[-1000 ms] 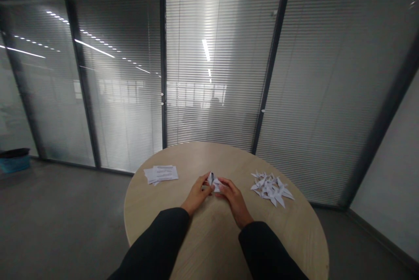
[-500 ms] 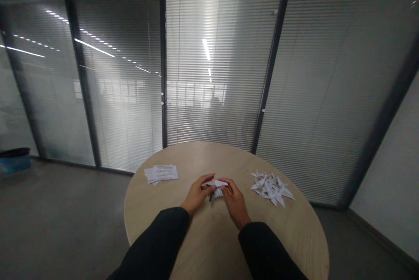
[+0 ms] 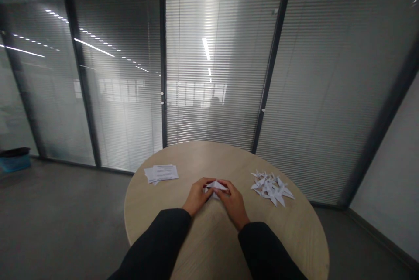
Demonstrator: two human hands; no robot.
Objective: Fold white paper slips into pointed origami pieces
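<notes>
Between my two hands is a small piece of folded white paper point(image 3: 216, 185), raised to a low peak in the middle. My left hand point(image 3: 197, 196) grips its left side, fingers along the far edge and thumb at the near edge. On the right side, my right hand point(image 3: 233, 201) pinches it the same way. The fingers partly cover the paper, so its full shape is hidden. Both hands are over the middle of the round wooden table point(image 3: 209, 245).
Flat printed paper sheets point(image 3: 166, 172) lie in a loose stack on the table's left. A heap of pointed folded white paper pieces point(image 3: 271, 187) sits on the right. Beyond the table stands a glass partition with blinds point(image 3: 212, 118). A blue bin point(image 3: 15, 160) is on the floor at far left.
My fingers have shifted on the folded paper, which now shows a peaked middle. The dark thing seen beneath it earlier is no longer visible. The stack and the heap have not moved.
</notes>
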